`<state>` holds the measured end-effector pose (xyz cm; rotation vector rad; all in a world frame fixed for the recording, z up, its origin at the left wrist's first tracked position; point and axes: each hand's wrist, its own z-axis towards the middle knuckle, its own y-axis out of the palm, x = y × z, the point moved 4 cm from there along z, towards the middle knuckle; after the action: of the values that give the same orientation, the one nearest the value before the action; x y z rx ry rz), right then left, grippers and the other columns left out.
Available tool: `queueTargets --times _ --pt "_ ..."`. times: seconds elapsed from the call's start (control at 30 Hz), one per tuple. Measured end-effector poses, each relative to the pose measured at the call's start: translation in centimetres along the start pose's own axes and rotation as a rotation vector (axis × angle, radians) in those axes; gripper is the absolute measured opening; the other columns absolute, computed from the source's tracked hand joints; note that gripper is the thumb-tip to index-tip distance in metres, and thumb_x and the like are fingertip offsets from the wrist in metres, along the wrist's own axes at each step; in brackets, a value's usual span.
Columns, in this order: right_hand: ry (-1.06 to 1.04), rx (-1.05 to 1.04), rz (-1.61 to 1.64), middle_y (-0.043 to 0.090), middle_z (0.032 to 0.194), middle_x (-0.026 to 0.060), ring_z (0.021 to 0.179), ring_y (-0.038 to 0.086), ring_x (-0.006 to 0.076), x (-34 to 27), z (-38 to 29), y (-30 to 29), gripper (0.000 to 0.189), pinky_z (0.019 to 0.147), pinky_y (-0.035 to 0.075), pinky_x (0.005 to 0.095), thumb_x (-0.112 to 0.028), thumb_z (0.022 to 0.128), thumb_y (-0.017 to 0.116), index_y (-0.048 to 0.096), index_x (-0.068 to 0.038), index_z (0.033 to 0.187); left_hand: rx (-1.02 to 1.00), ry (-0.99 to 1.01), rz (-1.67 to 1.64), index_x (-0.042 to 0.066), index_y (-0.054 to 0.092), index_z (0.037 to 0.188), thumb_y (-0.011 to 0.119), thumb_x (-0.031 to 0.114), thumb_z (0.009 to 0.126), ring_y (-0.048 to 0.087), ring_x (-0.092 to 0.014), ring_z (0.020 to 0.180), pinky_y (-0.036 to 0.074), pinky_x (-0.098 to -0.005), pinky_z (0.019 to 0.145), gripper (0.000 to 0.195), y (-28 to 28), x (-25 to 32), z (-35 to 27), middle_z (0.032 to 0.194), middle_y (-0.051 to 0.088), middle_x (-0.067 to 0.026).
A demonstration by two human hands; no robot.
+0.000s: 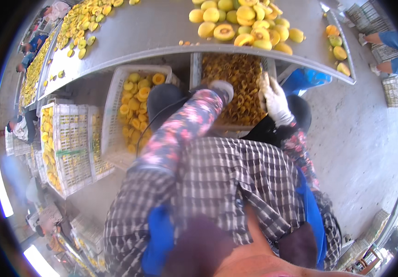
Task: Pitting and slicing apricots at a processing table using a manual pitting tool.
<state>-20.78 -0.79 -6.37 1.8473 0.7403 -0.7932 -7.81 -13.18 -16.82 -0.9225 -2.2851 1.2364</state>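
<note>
My right hand [276,100], in a white work glove stained at the fingers, is over the right side of a crate of brown fruit pits and scraps [242,93]. A thin item shows at its fingertips, too small to make out; whether the hand grips it I cannot tell. My left hand [222,90] reaches over the same crate's left side, blurred, its fingers mostly hidden beyond the floral sleeve [188,121]. What it holds is not visible. Above both hands, yellow peaches [245,24], whole and halved, are heaped at the metal table's edge [150,57].
A white plastic crate [107,114] of peach halves [135,107] stands by my left knee. Farther left are more filled crates [72,145]. A blue bag or bin [304,81] is under the table at right. Several people are at the left; another person's legs [389,52] show at right.
</note>
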Motion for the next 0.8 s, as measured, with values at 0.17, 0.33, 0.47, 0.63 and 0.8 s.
queueTargets --times 0.17,0.33,0.47,0.63,0.8 --pt "-0.288 0.077 -0.228 0.046 0.067 -0.0051 0.045 0.037 0.0038 1.6 -0.5 -3.8 0.028 0.038 0.03 0.02 -0.026 0.099 0.052 0.05 -0.007 0.119 -0.082 0.046 0.022 0.009 0.072 0.098 0.054 0.024 0.084 0.067 -0.03 0.096 0.053 -0.0424 0.082 0.027 10.3 0.0 4.1 0.1 0.07 -0.0171" --pt "-0.235 0.042 -0.252 0.046 0.063 -0.0027 0.042 0.037 0.0067 1.4 -1.1 -2.1 0.025 0.038 0.029 0.0208 -0.03 0.098 0.053 0.052 -0.008 0.109 -0.123 0.085 0.036 0.008 0.071 0.099 0.054 0.029 0.085 0.067 -0.031 0.097 0.052 -0.0439 0.081 0.031 11.3 -1.4 3.9 0.101 0.069 -0.0171" --pt "-0.205 0.026 -0.231 0.045 0.061 -0.0028 0.042 0.036 0.0069 1.3 -0.4 -1.1 0.023 0.038 0.03 0.0211 -0.029 0.099 0.052 0.052 -0.008 0.108 -0.113 0.122 0.071 0.007 0.07 0.1 0.054 0.033 0.085 0.067 -0.031 0.097 0.052 -0.0448 0.08 0.034 6.9 -1.2 1.7 0.102 0.069 -0.017" --pt "-0.309 0.031 -0.267 0.042 0.059 -0.0032 0.041 0.036 0.0073 1.0 0.1 -2.4 0.023 0.038 0.029 0.0215 -0.029 0.098 0.052 0.052 -0.008 0.107 0.281 -0.003 -0.284 0.005 0.061 0.106 0.065 0.042 0.081 0.065 -0.037 0.09 0.05 -0.0474 0.078 0.045 -11.6 -2.4 -12.1 0.093 0.068 -0.0186" --pt "-0.266 0.04 -0.175 0.042 0.059 -0.0035 0.041 0.036 0.0072 -0.4 -1.0 -2.0 0.022 0.039 0.03 0.0221 -0.03 0.099 0.051 0.053 -0.008 0.104 0.591 -0.532 -0.318 0.005 0.057 0.116 0.075 0.036 0.073 0.063 -0.035 0.101 0.049 -0.0418 0.087 0.056 -16.3 -14.7 -22.8 0.106 0.066 -0.021"
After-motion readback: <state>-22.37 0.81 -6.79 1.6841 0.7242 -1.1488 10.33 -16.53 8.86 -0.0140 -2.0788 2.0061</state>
